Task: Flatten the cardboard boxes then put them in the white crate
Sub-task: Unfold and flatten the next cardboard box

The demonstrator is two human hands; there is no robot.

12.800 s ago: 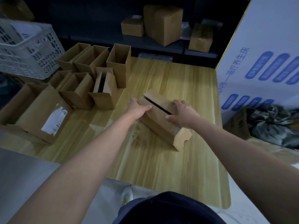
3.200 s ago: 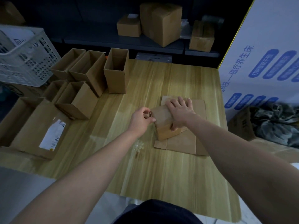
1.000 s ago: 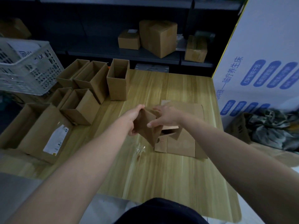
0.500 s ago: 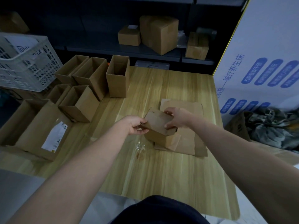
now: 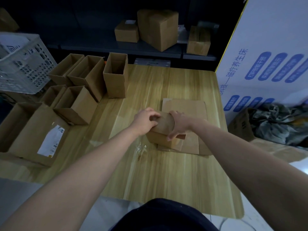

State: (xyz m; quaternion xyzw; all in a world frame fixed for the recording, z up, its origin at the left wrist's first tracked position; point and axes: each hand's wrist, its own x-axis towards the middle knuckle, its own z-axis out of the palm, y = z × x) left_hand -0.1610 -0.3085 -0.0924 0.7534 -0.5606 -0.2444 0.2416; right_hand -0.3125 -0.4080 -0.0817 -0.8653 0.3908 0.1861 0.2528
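Note:
A small brown cardboard box point(image 5: 164, 126), partly collapsed, lies on a flattened cardboard sheet point(image 5: 191, 114) on the wooden table point(image 5: 166, 172). My left hand point(image 5: 145, 121) grips its left end with curled fingers. My right hand point(image 5: 178, 124) grips its right side, thumb down the front face. Several open upright cardboard boxes point(image 5: 115, 75) stand at the table's back left. The white crate point(image 5: 25, 64) sits at the far left, beyond those boxes.
A large open box with a white label point(image 5: 38, 135) lies at the left edge. A dark shelf point(image 5: 158, 52) behind the table carries three closed boxes. A white printed panel point(image 5: 266, 55) stands on the right, with a dark bundle point(image 5: 280, 125) below it.
The box was lifted and turned between both hands a second ago; now it is pressed down lower on the flat sheet, with both hands closer together on it.

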